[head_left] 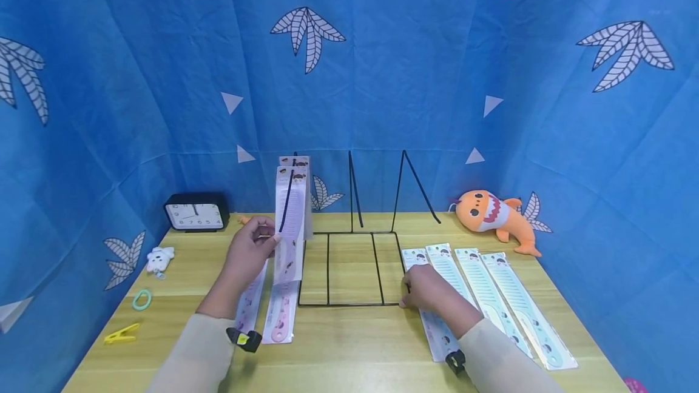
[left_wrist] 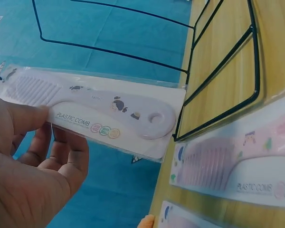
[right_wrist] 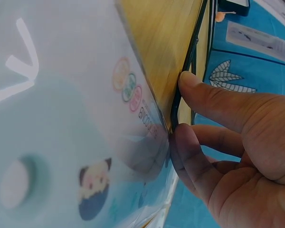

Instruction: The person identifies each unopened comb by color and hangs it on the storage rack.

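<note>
Wooden tabletop (head_left: 349, 350): fills the lower frame; you have everything resting on it;
Black wire rack (head_left: 328, 268): centre of the frame; likely stiff yet light, so apt to slide if you tug; its bottom rail gives you a sound hold;
Teal comb packs (head_left: 493, 296): four, lying flat at lower right;
Front lilac comb pack (head_left: 292, 217): left of centre, apparently on a rack prong, with a second hung pack (head_left: 303, 161) behind it; should feel light, firm and slick; best held by its edges, since film may crease;
Flat pink comb packs (head_left: 281, 314): two, lower left of centre;
Left hand (head_left: 251, 250): thumb and fingers pinch the front pack's edge;
Right hand (head_left: 428, 290): pinches the rack's bottom rail near its corner, right of centre;
Clear sleeve (left_wrist: 133, 147): encloses a white card and lilac comb (left_wrist: 95, 97)
</note>
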A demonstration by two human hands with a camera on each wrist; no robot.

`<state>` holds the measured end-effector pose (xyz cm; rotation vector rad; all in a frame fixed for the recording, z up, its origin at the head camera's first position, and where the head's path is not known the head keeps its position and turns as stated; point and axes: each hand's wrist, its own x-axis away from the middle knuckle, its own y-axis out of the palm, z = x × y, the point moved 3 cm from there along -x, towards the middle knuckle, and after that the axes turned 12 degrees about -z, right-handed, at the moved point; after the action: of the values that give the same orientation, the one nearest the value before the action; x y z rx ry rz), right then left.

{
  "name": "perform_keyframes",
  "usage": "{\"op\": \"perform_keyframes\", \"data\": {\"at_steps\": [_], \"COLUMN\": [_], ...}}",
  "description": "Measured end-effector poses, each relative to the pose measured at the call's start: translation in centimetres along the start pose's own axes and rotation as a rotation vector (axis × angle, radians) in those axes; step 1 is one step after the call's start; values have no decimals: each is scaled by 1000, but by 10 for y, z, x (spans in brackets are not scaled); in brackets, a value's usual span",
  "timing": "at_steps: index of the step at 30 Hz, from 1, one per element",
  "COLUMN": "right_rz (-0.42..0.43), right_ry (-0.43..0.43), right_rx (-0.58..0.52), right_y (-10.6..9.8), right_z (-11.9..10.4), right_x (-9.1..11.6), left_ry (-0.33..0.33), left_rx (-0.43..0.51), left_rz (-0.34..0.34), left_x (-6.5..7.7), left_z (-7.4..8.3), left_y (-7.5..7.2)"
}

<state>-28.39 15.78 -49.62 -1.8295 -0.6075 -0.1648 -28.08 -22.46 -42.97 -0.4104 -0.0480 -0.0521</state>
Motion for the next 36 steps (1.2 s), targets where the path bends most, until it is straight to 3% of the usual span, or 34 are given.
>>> {"op": "perform_keyframes", "data": {"at_steps": [9,13,20,26,36], "right_rz": [4,4,6,3,45], "right_ry": [-8,-7,-7,-7,-45], "right_rx": [-1,1,-5,-7,9], "right_y": [1,2,1,1,1], "right_z": [0,0,1,2,2], "right_x": [0,0,0,0,1], "left_ry": [22,39,12,42,13], "left_rx": [67,57,33,66,34], "left_rz": [28,26,33,47,56], "left_x": [-22,-28,-40,-52,-65], "left_z": [-3,-2,-3,-6,-7], "left_y": [5,5,5,7,5]}}
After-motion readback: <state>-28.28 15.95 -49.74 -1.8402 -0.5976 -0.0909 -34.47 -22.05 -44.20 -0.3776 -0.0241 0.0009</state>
